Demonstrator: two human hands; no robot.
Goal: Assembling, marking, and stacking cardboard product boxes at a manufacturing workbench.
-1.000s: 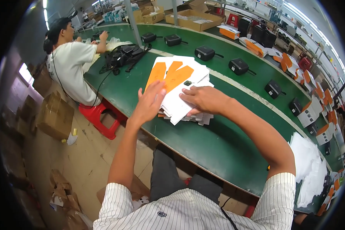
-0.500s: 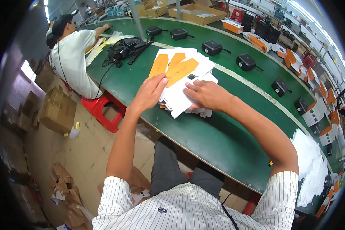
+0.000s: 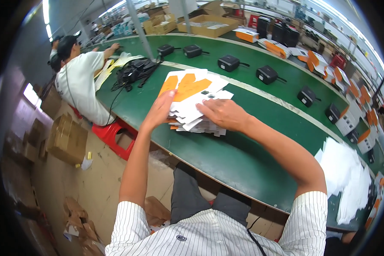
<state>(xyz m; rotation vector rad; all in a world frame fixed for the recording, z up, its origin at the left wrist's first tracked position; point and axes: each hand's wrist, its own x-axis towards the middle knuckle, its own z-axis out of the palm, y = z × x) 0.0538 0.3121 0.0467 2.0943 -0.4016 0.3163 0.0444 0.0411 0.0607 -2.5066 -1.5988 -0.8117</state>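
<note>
Bright, even light falls from ceiling strip lamps (image 3: 46, 17) at upper left, glaring white there; the green conveyor table (image 3: 226, 149) shows only soft shadows; fisheye distortion bends its edges and blackens the corners; far shelves at upper right blur and wash out.

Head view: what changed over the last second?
The left hand dropped from raised above the stack of flat white-and-orange cartons to gripping its left edge. The right hand stayed pressed on top. The stack stayed on the green belt.
</note>
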